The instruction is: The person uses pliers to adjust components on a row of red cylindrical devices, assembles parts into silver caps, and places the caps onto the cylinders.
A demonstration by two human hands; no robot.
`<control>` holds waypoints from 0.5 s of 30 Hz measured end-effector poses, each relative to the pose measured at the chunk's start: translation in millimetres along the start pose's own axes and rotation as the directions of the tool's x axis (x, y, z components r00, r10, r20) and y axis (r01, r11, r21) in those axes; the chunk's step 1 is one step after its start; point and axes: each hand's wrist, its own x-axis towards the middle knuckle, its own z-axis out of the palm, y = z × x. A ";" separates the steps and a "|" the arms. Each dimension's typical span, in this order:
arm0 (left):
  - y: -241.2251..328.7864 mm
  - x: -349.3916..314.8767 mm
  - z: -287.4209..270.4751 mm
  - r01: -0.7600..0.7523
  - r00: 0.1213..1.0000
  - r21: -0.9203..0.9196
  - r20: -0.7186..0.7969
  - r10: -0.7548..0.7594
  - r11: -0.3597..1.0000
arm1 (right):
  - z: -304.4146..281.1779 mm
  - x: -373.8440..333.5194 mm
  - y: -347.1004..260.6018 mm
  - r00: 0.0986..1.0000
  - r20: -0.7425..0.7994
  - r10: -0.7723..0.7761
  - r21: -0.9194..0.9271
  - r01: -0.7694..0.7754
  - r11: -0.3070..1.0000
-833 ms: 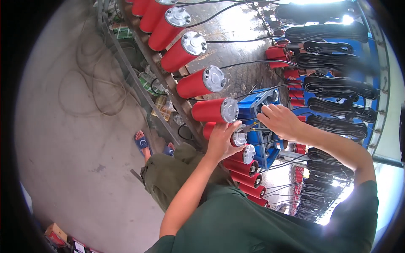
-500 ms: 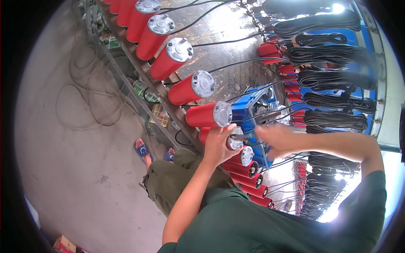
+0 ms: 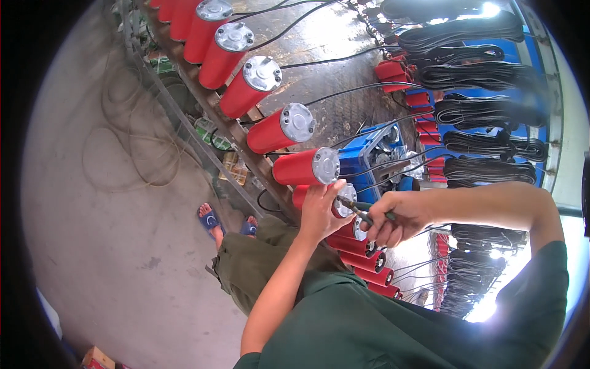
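Note:
A red cylinder with a silver end cap (image 3: pixel 348 192) stands in the row, and my left hand (image 3: pixel 318 212) is wrapped round it just below the cap. My right hand (image 3: pixel 402 215) grips pliers (image 3: pixel 361 207) with dark green handles. Their jaws are at the cap's face, close to my left fingers; I cannot tell whether they pinch anything there. Beside it in the row is another capped red cylinder (image 3: pixel 301 167). On the near side, several red cylinders (image 3: pixel 362 246) lean the same way, some showing dark ends.
Behind the row, a blue crate (image 3: pixel 362 154) holds metal caps. Black cables run from the cylinders to coiled bundles (image 3: pixel 491 111) on the right. A metal rail (image 3: pixel 230 126) borders the row. A loose hose (image 3: pixel 132 129) lies on the floor at left.
My right hand, blurred before, has come slightly down and is now steady, with the pliers plainly at the cap. The left hand keeps its hold on the cylinder.

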 end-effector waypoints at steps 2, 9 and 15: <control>-0.7 0.4 -0.2 -0.001 1.000 0.017 -0.005 0.001 1.000 | 4.2 6.1 6.0 0.993 0.110 -0.050 0.177 0.030 0.984; 2.9 5.5 -1.1 -0.031 0.999 -0.031 -0.018 0.030 0.999 | 0.7 -15.8 -2.8 0.891 -0.257 -0.375 -0.836 -0.011 0.548; -13.5 -8.1 9.3 -0.028 1.000 0.002 -0.010 0.028 1.000 | 39.5 9.9 3.2 0.913 0.222 -0.343 0.930 -0.093 0.355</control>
